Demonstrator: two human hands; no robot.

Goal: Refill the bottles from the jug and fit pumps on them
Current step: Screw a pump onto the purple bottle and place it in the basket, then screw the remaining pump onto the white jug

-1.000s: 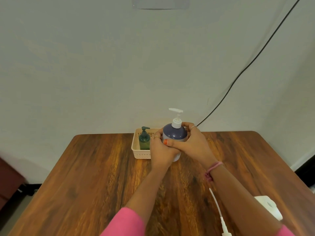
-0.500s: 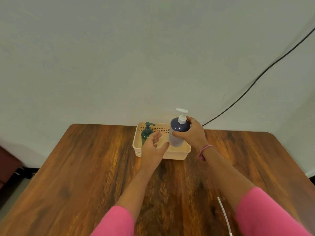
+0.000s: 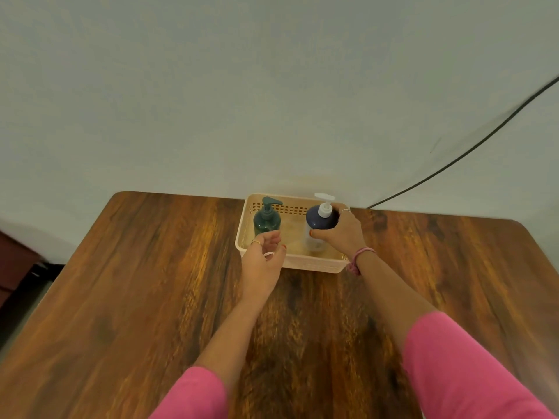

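Note:
A cream plastic basket point(image 3: 311, 265) stands at the table's far edge against the wall. Inside it on the left is a small dark green pump bottle point(image 3: 266, 220), upright. On the right side of the basket stands a larger bottle with a dark blue top and a white pump point(image 3: 320, 219). My right hand point(image 3: 341, 234) is wrapped around that blue bottle from the right. My left hand point(image 3: 264, 255) hovers over the basket's front rim with fingers loosely spread, holding nothing. The jug is out of view.
The wooden table point(image 3: 151, 297) stretches toward me, with both my arms in pink sleeves over it. A black cable point(image 3: 459, 155) runs down the pale wall to the table's back edge, right of the basket.
My left hand let go of the blue bottle. My right hand carried the bottle back and set it down inside the basket, on the right. My view has tilted down and nearer.

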